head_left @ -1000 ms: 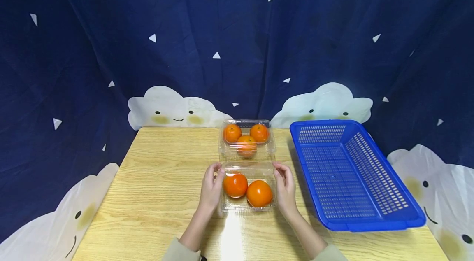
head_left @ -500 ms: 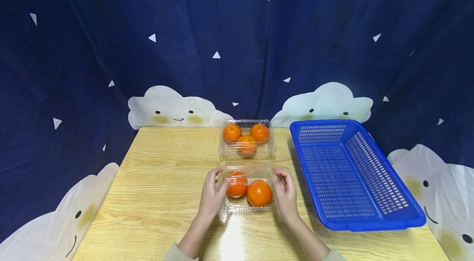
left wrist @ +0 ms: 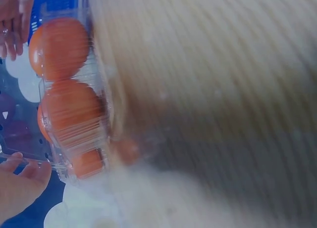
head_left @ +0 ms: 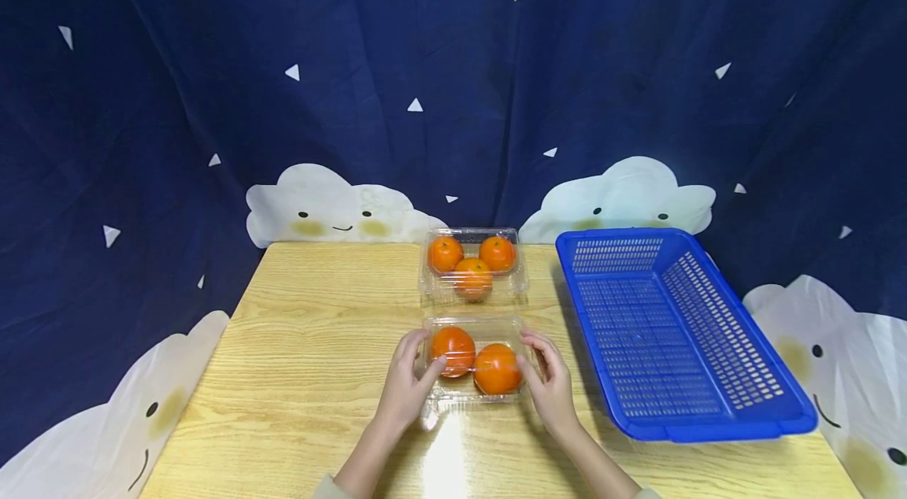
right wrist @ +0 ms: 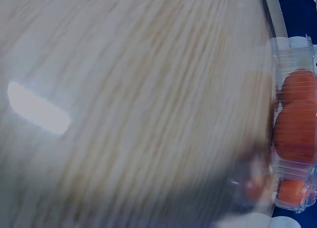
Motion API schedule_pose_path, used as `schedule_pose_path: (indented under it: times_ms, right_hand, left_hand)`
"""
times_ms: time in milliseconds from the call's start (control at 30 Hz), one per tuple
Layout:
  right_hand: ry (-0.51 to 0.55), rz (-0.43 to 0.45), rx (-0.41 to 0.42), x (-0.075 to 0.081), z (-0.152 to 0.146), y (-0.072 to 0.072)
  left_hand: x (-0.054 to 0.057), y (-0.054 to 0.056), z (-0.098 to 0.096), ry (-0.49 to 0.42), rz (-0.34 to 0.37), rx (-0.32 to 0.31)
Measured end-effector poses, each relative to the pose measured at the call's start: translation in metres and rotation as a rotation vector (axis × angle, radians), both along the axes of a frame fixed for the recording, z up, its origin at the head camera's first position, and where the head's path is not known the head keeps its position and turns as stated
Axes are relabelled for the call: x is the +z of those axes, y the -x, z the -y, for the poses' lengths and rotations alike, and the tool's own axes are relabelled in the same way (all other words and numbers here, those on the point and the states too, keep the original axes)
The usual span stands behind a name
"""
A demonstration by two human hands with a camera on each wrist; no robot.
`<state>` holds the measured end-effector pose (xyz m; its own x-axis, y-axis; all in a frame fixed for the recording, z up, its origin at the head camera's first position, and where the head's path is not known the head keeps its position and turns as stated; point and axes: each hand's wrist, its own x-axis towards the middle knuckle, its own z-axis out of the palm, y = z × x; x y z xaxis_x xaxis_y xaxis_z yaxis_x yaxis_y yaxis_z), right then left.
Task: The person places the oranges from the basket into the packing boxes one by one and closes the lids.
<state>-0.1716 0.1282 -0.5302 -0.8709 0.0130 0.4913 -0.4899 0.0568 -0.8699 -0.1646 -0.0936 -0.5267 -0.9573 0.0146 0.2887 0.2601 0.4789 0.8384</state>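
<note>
A clear plastic clamshell box (head_left: 471,402) stands on the table in front of me, with two large, smooth orange-red round fruits (head_left: 497,369) inside. Its lid (head_left: 489,323) lies down over the fruits. At the box's left side my left hand (head_left: 405,387) holds the lid, thumb near the front and fingers farther back. My right hand (head_left: 553,389) holds the right side the same way. In the left wrist view the left fingers (left wrist: 32,171) meet the lid's clear edge. The right wrist view shows the box (right wrist: 294,166) at its right edge.
Behind it, a second clear clamshell box (head_left: 524,279) holds three mandarins (head_left: 472,276). A blue plastic basket (head_left: 708,432) stands at the right on the wooden table (head_left: 319,326). A dark blue curtain (head_left: 354,50) hangs behind the table.
The near box's lid has come down from a raised position towards me, over the fruits. Both hands have moved slightly nearer, and the thumbs have shifted inward over the lid.
</note>
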Motion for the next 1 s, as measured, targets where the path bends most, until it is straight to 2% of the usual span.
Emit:
schedule_pose_path:
  times_ms: [267, 533, 700, 1000]
  right_hand:
    - [-0.16, -0.073, 0.002, 0.009, -0.004, -0.008]
    - [-0.292, -0.172, -0.025, 0.001, -0.008, -0.012]
    - [-0.329, -0.21, -0.021, -0.003, -0.01, -0.013]
    - [-0.347, -0.24, 0.007, -0.012, -0.013, -0.014]
  left_hand:
    - [-0.005, -0.006, 0.003, 0.085, 0.023, -0.029]
    - [-0.012, -0.011, 0.01, 0.118, 0.05, -0.089]
    - [-0.015, -0.014, 0.011, 0.129, 0.069, -0.103]
    - [-0.024, -0.017, 0.012, 0.151, 0.055, -0.116]
